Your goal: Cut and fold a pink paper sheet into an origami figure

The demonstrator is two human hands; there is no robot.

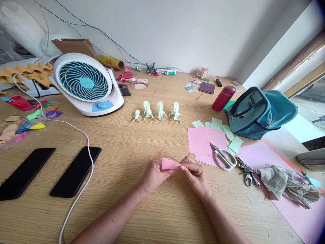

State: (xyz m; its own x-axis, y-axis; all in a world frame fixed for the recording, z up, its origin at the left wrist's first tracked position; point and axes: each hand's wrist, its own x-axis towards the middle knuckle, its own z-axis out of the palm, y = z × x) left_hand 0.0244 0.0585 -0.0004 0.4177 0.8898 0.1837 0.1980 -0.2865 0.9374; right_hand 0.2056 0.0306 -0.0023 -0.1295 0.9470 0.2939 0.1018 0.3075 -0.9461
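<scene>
Between my two hands is a small folded piece of pink paper (pixel 169 164), held above the wooden table. My left hand (pixel 154 172) grips its left side, fingers behind and thumb along the lower edge. At its right corner, my right hand (pixel 194 173) pinches the paper between thumb and fingers. Beyond my hands, several pale green folded-paper figures (pixel 160 111) stand in a row, the leftmost one smaller. To the right lie pink paper sheets (pixel 199 141) with white-handled scissors (pixel 224 158) on top, beside green paper pieces (pixel 236 144).
A white fan (pixel 86 84) stands at the back left, its white cable (pixel 87 142) crossing one of two black phones (pixel 76 173). On the right are a red flask (pixel 223 98), a teal bag (pixel 259 113), keys (pixel 247 171) and a grey cloth (pixel 286 184).
</scene>
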